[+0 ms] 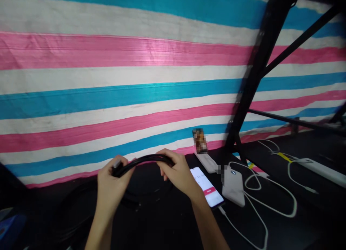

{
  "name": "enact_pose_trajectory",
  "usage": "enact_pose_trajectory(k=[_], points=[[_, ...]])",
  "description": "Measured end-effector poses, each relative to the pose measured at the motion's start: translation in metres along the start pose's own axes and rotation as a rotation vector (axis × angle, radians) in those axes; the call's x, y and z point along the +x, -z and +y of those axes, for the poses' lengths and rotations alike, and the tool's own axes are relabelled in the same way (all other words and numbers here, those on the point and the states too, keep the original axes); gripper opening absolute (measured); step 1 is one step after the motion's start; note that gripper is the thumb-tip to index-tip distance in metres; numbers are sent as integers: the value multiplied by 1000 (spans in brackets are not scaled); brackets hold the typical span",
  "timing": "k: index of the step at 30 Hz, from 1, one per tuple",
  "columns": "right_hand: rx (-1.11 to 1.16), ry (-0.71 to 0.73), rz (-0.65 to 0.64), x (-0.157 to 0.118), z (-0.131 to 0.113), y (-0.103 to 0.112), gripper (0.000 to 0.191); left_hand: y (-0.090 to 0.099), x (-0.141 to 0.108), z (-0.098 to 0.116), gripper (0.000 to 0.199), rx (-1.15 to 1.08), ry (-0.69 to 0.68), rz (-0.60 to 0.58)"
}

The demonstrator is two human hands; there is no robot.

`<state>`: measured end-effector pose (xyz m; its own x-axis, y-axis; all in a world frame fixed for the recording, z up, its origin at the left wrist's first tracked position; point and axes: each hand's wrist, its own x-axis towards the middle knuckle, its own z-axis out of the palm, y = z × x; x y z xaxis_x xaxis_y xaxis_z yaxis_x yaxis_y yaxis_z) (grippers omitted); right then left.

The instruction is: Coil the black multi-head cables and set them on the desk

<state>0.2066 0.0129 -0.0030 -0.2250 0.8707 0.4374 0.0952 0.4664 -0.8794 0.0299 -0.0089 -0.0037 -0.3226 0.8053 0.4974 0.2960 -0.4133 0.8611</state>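
A bundle of black cable (147,158) arches between my two hands above a dark surface. My left hand (113,179) is closed round its left end, where a small grey piece (116,163) shows between the fingers. Around the right end my right hand (175,169) is closed, with its thumb and fingers wrapped on the cable. More black cable hangs in a loop below and between the hands, hard to tell from the dark surface. Just right of my right hand lies a phone (213,197) with a lit screen.
White power bank (233,188) with white cables (283,210) lies right of the phone. Behind stands a small propped device (200,140), partly blurred. A power strip (324,170) is at far right. Black metal frame (251,87) rises before the striped sheet (121,77). Blue object (12,228), lower left.
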Motion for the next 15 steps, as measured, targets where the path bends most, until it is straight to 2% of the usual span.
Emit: enact_pose_trajectory(k=[3, 7, 10, 13, 15], points=[[232, -54, -71, 3, 6, -9, 19, 9, 8, -2, 32, -320, 191, 156], [401, -52, -127, 9, 13, -24, 27, 13, 13, 5, 30, -639, 220, 332], [387, -48, -138, 9, 14, -34, 32, 9, 13, 11, 37, -776, 281, 426], [339, -121, -176, 5, 16, -42, 39, 5, 12, 12, 38, -889, 312, 464], [336, -176, -150, 3, 19, -46, 43, 2, 10, 11, 38, -916, 297, 473]])
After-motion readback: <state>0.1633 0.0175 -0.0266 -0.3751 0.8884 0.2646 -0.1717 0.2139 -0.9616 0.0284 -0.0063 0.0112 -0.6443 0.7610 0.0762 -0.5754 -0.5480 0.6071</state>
